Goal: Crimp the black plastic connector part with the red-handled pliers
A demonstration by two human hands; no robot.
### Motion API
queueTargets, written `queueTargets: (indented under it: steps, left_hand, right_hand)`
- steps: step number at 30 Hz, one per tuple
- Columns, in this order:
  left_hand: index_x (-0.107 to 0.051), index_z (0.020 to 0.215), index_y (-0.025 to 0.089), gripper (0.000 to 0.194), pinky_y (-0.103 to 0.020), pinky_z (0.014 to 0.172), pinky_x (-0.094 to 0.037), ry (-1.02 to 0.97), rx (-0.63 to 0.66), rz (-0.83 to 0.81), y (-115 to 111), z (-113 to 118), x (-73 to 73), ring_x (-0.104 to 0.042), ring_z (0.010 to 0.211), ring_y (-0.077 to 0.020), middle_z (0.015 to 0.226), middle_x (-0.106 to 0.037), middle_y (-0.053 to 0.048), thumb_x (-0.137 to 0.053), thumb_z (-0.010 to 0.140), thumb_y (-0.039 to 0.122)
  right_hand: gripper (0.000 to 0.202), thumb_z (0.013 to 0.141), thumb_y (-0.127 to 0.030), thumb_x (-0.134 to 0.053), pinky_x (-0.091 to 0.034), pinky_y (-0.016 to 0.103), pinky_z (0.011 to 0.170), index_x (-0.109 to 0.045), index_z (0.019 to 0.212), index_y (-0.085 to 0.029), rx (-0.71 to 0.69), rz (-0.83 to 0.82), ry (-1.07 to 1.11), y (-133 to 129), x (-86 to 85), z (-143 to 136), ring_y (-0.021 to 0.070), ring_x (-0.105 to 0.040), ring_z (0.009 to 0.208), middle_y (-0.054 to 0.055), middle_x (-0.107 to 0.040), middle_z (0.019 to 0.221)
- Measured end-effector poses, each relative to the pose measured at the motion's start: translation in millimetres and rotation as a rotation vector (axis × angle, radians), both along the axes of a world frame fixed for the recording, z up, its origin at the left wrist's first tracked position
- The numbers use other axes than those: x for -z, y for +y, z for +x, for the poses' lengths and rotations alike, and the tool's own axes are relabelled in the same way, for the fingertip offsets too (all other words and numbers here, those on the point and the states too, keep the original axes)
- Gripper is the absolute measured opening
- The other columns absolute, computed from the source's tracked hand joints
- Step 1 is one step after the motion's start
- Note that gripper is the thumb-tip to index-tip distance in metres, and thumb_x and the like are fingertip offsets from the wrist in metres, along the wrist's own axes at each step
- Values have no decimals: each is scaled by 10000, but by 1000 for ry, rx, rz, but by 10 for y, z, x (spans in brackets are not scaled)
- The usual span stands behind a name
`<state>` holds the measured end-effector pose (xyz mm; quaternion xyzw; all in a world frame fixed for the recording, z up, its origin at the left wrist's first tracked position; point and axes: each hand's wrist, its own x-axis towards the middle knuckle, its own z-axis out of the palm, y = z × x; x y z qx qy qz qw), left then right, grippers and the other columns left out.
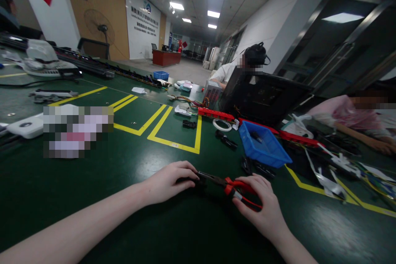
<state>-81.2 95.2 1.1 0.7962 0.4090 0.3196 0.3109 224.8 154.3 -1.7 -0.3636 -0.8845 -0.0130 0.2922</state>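
Observation:
My right hand (262,206) is wrapped round the red handles of a pair of needle-nose pliers (229,184). Their dark jaws point left, toward the fingertips of my left hand (173,181). That hand is closed on a small black part (201,182), whose kind I cannot make out; the plier tips meet or nearly meet it. Both hands are low over the green table (130,214). Beyond the pliers, several black plastic pieces (227,139) lie near a blue bin (262,144), which has a dark piece inside.
A black computer case (262,95) stands at the back right, behind red strips (216,114). White tape (222,125) and loose wires (192,101) lie ahead. A power strip (40,121) is at left. White scraps (331,181) lie at right. Two people sit across the table.

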Motion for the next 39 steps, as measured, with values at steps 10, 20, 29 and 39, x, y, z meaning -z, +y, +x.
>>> queueTargets:
  steps: [10,20,29,39]
  left_hand:
    - [-682,1068,186,168,-362,989,-497,-31,-8,-17,9,7,-4,-602,1107,-197,1224,-603,-62,-575,941,160]
    - [-683,1062,193,163,-378,988,-493,-22,-8,-10,13,-3,16,-594,1117,-205,1228,-594,-56,-581,938,168]
    - [-681,1071,196,170,-347,982,-494,-26,-6,-4,14,0,23,-594,1111,-188,1227,-594,-48,-584,937,158]
    - [-687,1063,195,173,-357,997,-489,-33,-7,2,13,1,27,-595,1122,-195,1224,-594,-57,-604,920,144]
  right_hand:
    - [429,755,-438,-687,-476,484,876,-589,1121,-238,-30,76,-31,-12,27,22,299,-613,999,67,-686,1014]
    - [404,748,-433,-692,-468,482,887,-590,1090,-244,-59,70,-32,-23,-3,-10,294,-622,966,54,-691,973]
    - [412,747,-423,-693,-470,495,900,-580,1102,-247,-58,52,-45,-10,12,-2,294,-619,984,53,-689,985]
    - [412,742,-413,-705,-456,506,920,-569,1095,-248,-86,38,-46,-21,11,-3,279,-626,951,46,-685,967]
